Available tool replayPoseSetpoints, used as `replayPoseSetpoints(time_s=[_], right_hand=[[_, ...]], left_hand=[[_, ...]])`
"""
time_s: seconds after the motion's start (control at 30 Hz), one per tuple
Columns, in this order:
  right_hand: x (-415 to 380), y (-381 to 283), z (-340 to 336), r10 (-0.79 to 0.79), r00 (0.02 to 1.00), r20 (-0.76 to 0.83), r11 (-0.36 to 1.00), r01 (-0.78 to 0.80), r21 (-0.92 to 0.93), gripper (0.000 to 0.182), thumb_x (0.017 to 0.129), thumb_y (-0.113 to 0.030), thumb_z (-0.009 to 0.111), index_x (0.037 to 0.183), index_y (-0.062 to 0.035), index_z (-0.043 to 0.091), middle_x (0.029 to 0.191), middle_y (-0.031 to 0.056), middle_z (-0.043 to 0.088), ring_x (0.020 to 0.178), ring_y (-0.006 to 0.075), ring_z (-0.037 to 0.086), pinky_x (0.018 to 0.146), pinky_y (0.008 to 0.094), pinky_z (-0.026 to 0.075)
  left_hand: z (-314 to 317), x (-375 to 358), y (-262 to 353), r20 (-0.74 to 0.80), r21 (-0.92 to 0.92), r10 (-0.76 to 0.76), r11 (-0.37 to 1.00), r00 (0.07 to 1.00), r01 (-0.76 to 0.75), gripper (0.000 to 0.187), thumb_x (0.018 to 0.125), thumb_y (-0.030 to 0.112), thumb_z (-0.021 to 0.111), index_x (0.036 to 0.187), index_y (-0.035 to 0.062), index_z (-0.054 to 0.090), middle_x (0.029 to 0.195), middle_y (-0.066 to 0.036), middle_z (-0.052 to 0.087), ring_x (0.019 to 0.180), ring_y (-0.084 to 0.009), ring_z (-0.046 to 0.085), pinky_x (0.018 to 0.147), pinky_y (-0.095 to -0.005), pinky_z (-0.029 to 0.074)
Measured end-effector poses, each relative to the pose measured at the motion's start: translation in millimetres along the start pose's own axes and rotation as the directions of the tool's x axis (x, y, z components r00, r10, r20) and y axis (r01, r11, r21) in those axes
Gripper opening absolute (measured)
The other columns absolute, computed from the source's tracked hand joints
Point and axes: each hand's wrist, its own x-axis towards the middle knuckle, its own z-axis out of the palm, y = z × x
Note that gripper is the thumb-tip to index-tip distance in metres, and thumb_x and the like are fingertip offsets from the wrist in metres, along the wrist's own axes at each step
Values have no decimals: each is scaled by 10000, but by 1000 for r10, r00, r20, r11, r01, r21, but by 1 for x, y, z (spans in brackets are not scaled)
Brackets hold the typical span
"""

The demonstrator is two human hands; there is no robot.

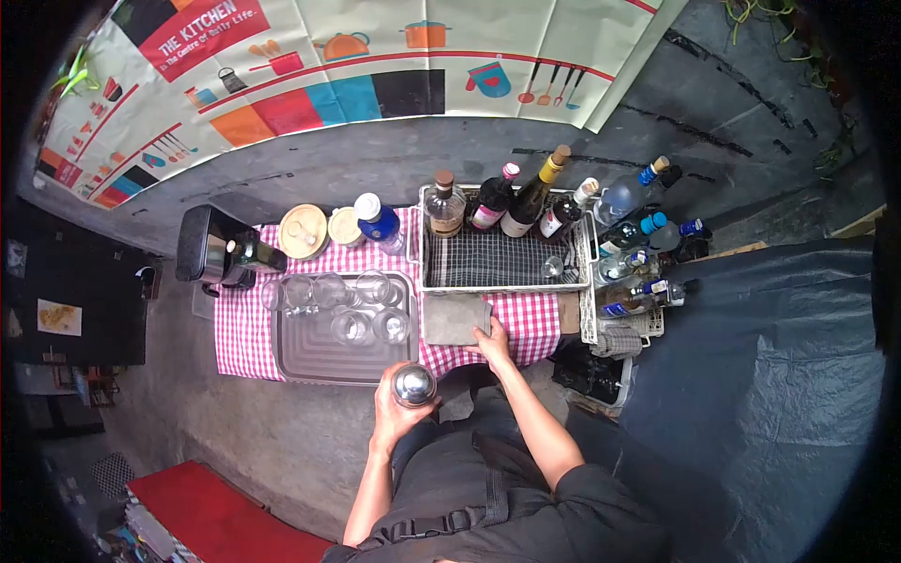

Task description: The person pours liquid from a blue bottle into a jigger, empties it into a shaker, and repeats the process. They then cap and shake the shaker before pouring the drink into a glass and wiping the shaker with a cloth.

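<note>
A shiny metal cocktail shaker (pixel 414 385), seen from above its rounded top, is in my left hand (pixel 389 418), with the fingers wrapped round it just in front of the table edge. My right hand (pixel 492 344) grips the right edge of a flat grey cloth (pixel 454 320), which looks folded and lies on the pink checked tablecloth (pixel 527 317). Left of the cloth, a grey ribbed tray (pixel 324 361) carries several clear glasses (pixel 391 326), grouped toward its back and right side.
Behind the cloth stands a white basket (pixel 507 287) lined with checked fabric, holding several bottles (pixel 517 212) and a small glass (pixel 552 267). More bottles (pixel 627 239) fill a crate at right. A blue bottle (pixel 377 225) and wooden-lidded jars (pixel 303 231) stand behind the tray.
</note>
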Motion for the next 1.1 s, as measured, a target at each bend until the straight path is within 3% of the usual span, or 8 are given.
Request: replayPoseSetpoints(time_s=[0.17, 0.23, 0.27, 0.37, 0.43, 0.57, 0.63, 1.1], right_hand=[[4, 20, -9, -83, 996, -42, 994, 80, -71, 583, 999, -23, 623, 1511, 73, 361, 1460, 235, 500, 1131, 335, 686, 695, 396, 683], [18, 42, -21, -187, 982, 13, 861, 170, -479, 574, 972, -56, 671, 1477, 59, 425, 1437, 232, 532, 1126, 327, 697, 679, 381, 646], [9, 48, -22, -503, 864, -21, 545, 299, -783, 591, 934, -155, 742, 1434, 40, 493, 1395, 231, 578, 1159, 321, 686, 769, 417, 607], [-80, -49, 9, -528, 849, 0, 466, 290, -836, 592, 902, -270, 783, 1382, 5, 572, 1335, 254, 621, 1284, 413, 589, 1037, 485, 494], [-110, -80, 25, -407, 877, 257, 737, 481, -475, 618, 874, -302, 822, 1368, -8, 596, 1372, 239, 610, 1307, 371, 588, 1088, 463, 479], [-188, -164, 70, -422, 374, 825, 622, 782, -37, 684, 775, -336, 899, 1323, -22, 636, 1428, 180, 604, 1346, 315, 579, 1150, 448, 457], [-194, -161, 84, -357, 333, 873, 630, 776, -38, 616, 747, -241, 906, 1272, -28, 662, 1305, 158, 688, 1254, 311, 655, 1134, 431, 473], [-256, -106, 132, -508, 591, 627, 700, 707, -99, 516, 703, -138, 875, 1123, 4, 612, 1105, 136, 729, 1013, 272, 743, 1056, 423, 521]], left_hand=[[-5, -7, -1, -1, -65, -30, 997, 1000, 30, 784, 598, 149, 989, 1268, 33, 597, 1174, -131, 692, 1091, -256, 689, 972, -390, 550], [-7, -9, 1, 22, -124, -81, 989, 996, 83, 782, 606, 135, 981, 1278, 32, 596, 1179, -129, 693, 1093, -246, 690, 969, -382, 553], [-9, -10, 2, 14, -125, -79, 989, 997, 80, 782, 606, 135, 981, 1278, 32, 596, 1179, -129, 693, 1093, -246, 690, 969, -382, 553], [-15, -13, 3, 16, -63, 1, 998, 1000, 0, 792, 611, 121, 971, 1300, 34, 591, 1179, -122, 697, 1091, -231, 691, 970, -376, 554], [-17, -16, 3, 59, -228, -61, 971, 996, 73, 794, 613, 113, 960, 1312, 38, 591, 1176, -113, 700, 1089, -219, 690, 971, -372, 553], [-34, -15, 1, 287, -316, 30, 947, 958, 64, 915, 560, 196, 981, 1339, 14, 536, 1171, -109, 670, 1106, -236, 667, 987, -398, 534], [-40, -20, 8, 306, -310, 25, 948, 952, 75, 894, 535, 187, 973, 1306, 6, 558, 1178, -101, 673, 1109, -220, 664, 988, -389, 533], [-84, -65, 27, 48, -266, -17, 963, 999, 29, 759, 637, 171, 917, 1255, 36, 499, 1060, -53, 591, 976, -191, 608, 889, -359, 515]])
